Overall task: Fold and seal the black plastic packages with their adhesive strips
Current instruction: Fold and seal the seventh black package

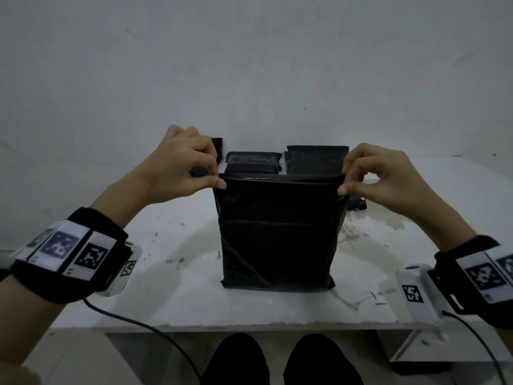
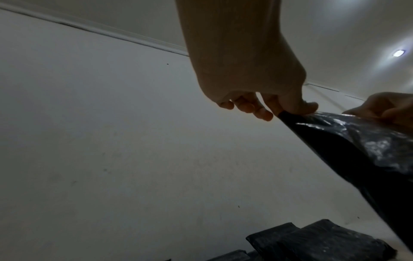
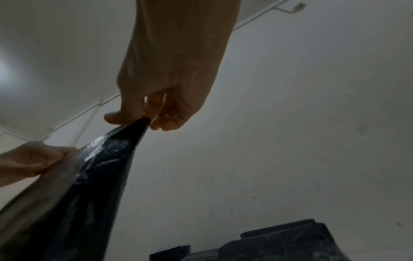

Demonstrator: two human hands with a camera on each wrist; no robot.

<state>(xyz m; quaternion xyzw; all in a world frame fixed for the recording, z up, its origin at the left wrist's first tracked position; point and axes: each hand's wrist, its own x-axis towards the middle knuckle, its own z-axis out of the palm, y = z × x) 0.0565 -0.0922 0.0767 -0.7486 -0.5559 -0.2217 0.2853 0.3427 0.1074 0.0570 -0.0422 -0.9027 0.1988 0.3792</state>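
A black plastic package (image 1: 279,234) stands upright on the white tabletop (image 1: 172,298), its bottom edge resting on the stained surface and its top edge stretched between both hands. The left hand (image 1: 183,165) pinches the package's upper left corner between thumb and forefinger, the other fingers (image 2: 250,107) curled loosely behind; a small dark object sits against this hand, too unclear to identify. The right hand (image 1: 380,176) pinches the upper right corner the same way, remaining fingers bent. Behind the package, against the wall (image 1: 249,65), lie more black packages (image 1: 316,159), stacked and leaning. To the right of the package, near the right hand, a small dark scrap (image 1: 358,204) lies on the tabletop.
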